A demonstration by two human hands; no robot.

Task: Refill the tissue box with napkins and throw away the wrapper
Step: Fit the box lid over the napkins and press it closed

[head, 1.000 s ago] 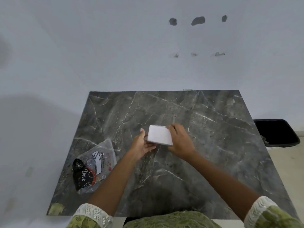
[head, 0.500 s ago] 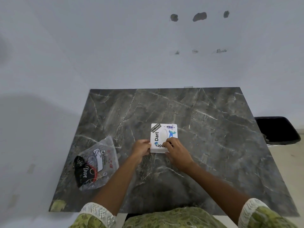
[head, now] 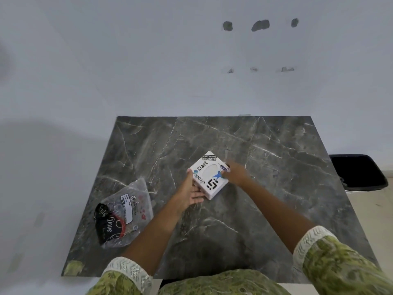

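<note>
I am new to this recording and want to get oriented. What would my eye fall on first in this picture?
First, the white tissue box covered in stickers, near the middle of the dark marble table, with the left hand at its near-left edge and the right hand on its right side. Next, the clear plastic wrapper lying at the table's left, and a black bin beyond the right edge.

Bare table [head: 276, 209] right of tissue box [head: 209, 175]; wrapper [head: 123, 213] front-left

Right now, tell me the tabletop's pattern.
Dark grey marble with pale veins, clearest in the head view.
</note>
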